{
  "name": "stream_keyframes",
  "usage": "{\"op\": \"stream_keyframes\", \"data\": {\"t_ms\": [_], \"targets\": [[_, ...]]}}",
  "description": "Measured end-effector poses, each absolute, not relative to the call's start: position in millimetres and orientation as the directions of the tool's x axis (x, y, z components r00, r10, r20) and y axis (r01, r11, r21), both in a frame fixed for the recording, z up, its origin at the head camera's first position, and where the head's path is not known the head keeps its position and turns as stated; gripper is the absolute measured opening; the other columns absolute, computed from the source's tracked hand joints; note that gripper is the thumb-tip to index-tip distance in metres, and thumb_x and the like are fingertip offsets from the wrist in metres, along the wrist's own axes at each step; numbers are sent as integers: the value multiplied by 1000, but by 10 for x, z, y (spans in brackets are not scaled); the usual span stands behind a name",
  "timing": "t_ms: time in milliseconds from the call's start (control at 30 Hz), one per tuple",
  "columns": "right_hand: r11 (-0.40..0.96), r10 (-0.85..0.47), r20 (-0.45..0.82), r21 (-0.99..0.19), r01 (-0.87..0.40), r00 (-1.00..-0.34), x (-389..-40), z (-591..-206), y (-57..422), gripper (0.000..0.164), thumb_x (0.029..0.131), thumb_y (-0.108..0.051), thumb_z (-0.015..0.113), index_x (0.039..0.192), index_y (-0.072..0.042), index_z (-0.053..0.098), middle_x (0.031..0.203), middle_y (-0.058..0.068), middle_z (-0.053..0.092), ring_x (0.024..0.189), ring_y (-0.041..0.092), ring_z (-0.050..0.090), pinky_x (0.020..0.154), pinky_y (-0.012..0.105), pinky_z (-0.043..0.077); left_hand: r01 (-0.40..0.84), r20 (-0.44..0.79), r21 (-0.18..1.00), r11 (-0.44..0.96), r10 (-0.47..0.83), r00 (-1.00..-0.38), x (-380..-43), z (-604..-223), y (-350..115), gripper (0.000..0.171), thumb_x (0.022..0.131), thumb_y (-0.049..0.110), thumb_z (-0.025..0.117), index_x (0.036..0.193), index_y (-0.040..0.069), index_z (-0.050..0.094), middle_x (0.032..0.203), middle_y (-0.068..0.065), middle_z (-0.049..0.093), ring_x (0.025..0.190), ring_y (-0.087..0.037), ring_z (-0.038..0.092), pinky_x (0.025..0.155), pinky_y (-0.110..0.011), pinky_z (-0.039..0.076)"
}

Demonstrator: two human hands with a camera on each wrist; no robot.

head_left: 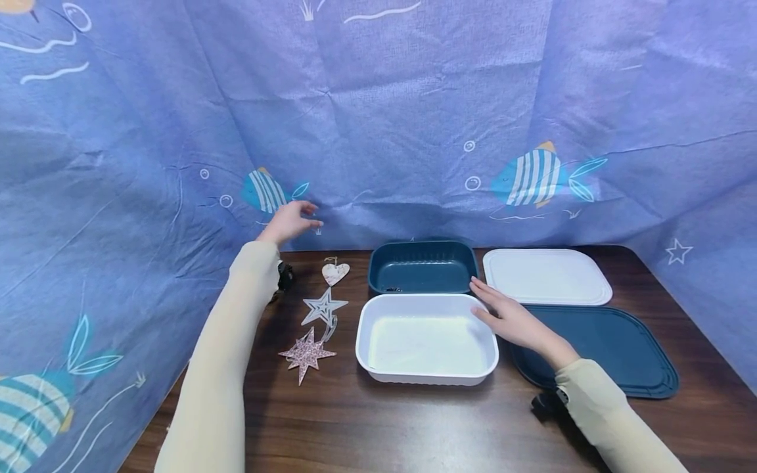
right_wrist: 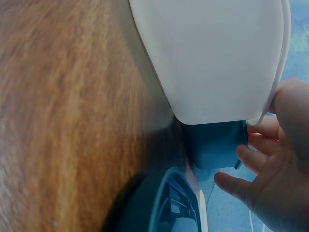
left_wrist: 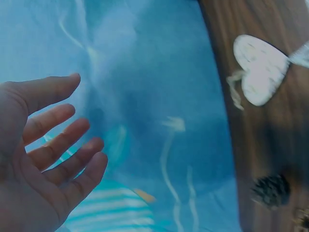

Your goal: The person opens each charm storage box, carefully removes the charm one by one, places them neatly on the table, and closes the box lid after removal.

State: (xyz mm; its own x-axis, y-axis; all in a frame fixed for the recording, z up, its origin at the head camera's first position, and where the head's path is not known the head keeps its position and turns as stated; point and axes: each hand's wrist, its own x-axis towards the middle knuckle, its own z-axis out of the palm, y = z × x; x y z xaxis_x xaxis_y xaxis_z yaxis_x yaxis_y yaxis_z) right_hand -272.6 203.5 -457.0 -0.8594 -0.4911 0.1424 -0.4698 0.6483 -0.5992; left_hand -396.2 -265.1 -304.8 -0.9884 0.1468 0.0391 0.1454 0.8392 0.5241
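Left hand [head_left: 290,223] was empty, loosely spread, heart ornament [head_left: 336,272] to its lower right, while right hand [head_left: 513,320], relaxed and gripping nothing, had white bin [head_left: 428,345] just left, blue bin [head_left: 422,276] beyond that.

Look at that blue-violet cloth [head_left: 402,131], creased all over, hanging behind the table [head_left: 414,427] and wrapping round both sides! On the right there's a striped teal fish [head_left: 535,176] with an orange fin, white bubbles [head_left: 472,183] by its head, and farther right a white star outline [head_left: 678,251]. A bigger striped fish [head_left: 32,410] fills the lower left corner! Below, the dark wood grain shines, a bright patch glowing near the front.
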Motion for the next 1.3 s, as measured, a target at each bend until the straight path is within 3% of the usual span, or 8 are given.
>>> {"op": "stream_keyframes", "data": {"t_ms": [233, 600, 967, 1300], "targets": [[648, -490, 147, -598, -472, -859, -2727, -4574, 2037, 63, 107, -34, 51, 157, 0, 31, 164, 18, 22, 149, 41, 24, 114, 61, 27, 249, 45, 465, 850, 258, -965, -4036, -2855, -2213, 52, 97, 22, 68, 141, 0, 54, 140, -24, 54, 126, -39, 52, 102, -51, 45], [641, -490, 141, -611, -465, -860, -2725, -4595, 2030, 64, 107, -35, 50, 157, -1, 30, 165, 16, 22, 149, 40, 23, 114, 61, 26, 373, -63, 366, 852, 423, -904, -4146, -2779, -1589, 53, 96, 23, 70, 143, 3, 54, 141, -20, 54, 127, -34, 52, 102, -48, 45], [645, -490, 141, -605, -467, -860, -2734, -4586, 2050, 65, 107, -38, 50, 157, -2, 30, 165, 16, 22, 149, 40, 22, 115, 61, 26, 488, -191, 235, 841, 532, -825, -4156, -2917, -1243, 48, 95, 22, 72, 137, 4, 60, 135, -20, 58, 124, -30, 55, 102, -42, 45], [645, -485, 144, -607, -464, -862, -2738, -4595, 2053, 63, 107, -35, 50, 157, -2, 30, 165, 16, 22, 149, 40, 23, 114, 61, 26, 565, -337, 191, 803, 594, -730, -4005, -3259, -1029, 51, 95, 23, 72, 140, 5, 58, 127, -16, 61, 108, -22, 56, 94, -39, 47]]}}
